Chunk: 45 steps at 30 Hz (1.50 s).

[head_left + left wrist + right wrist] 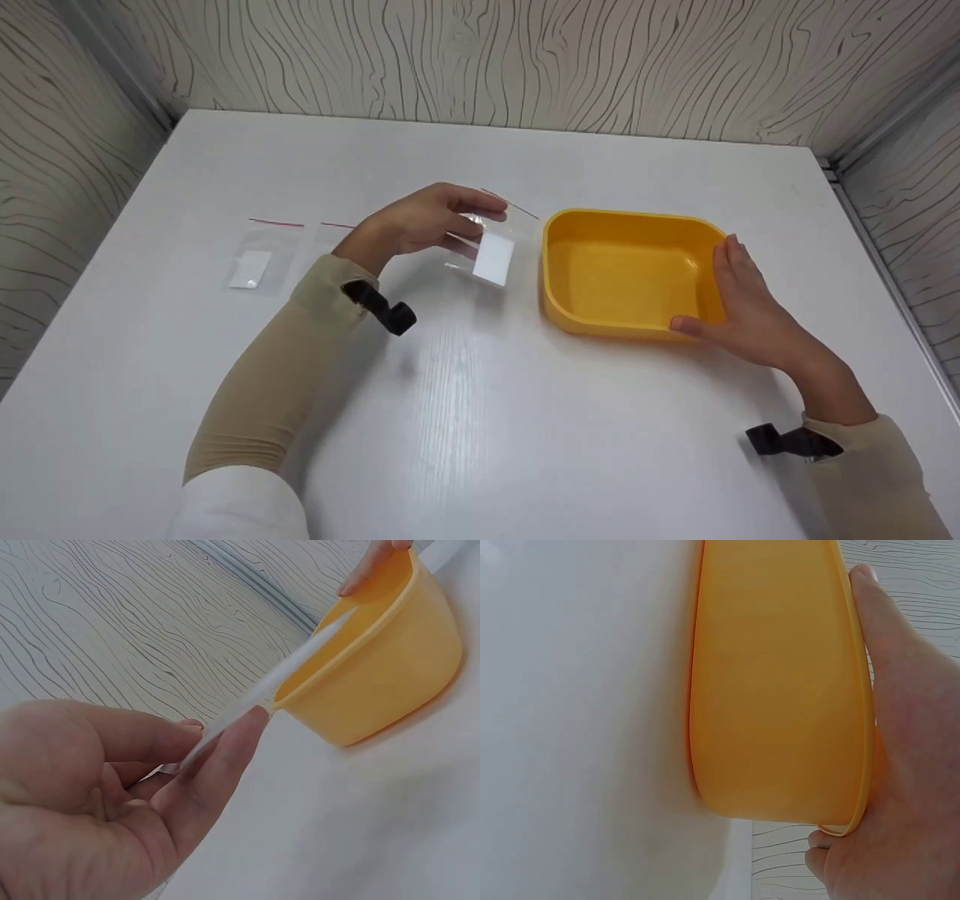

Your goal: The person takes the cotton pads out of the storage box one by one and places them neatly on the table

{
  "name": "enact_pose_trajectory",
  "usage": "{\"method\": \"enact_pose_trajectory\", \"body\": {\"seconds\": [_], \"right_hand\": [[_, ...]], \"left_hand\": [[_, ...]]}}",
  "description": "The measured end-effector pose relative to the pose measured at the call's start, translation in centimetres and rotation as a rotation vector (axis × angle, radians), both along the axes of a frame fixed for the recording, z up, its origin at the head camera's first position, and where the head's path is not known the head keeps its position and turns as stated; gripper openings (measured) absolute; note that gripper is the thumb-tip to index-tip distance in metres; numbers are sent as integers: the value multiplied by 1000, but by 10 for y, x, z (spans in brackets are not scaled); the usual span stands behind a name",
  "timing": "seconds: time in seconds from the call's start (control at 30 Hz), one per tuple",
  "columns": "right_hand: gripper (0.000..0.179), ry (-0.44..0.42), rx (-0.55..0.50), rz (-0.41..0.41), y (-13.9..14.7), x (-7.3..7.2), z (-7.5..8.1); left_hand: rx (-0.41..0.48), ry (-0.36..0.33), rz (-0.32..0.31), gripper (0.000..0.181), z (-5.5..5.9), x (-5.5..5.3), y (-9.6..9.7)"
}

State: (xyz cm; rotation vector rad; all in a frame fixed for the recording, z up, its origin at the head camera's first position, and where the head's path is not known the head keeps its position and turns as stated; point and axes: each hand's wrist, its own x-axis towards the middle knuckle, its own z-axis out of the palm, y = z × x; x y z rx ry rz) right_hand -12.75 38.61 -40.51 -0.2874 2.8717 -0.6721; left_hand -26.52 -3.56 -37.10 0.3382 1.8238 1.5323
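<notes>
My left hand pinches a clear zip bag with a white rectangular piece inside. The bag is held up over the table, just left of a yellow plastic container. In the left wrist view, thumb and fingers grip the bag, which shows nearly edge-on and overlaps the container's rim. My right hand rests against the container's right end, its fingers straight along the side and its thumb across the front rim. The right wrist view shows that hand along the rim. Inside, the container holds nothing visible.
A second zip bag with a red seal line and a white piece lies flat at the table's left. Another bag is partly hidden behind my left wrist. Patterned wall panels border the white table.
</notes>
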Motion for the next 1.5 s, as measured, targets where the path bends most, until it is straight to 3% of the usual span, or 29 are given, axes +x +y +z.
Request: {"method": "enact_pose_trajectory", "body": {"seconds": [0.3, 0.9, 1.5], "right_hand": [[124, 1, 0, -1, 0, 0, 0], [125, 10, 4, 8, 1, -1, -1], [123, -9, -23, 9, 1, 0, 1]], "left_hand": [[-12, 20, 3, 49, -1, 5, -14], [0, 12, 76, 55, -14, 8, -48], [-89, 20, 110, 56, -23, 9, -64]]}}
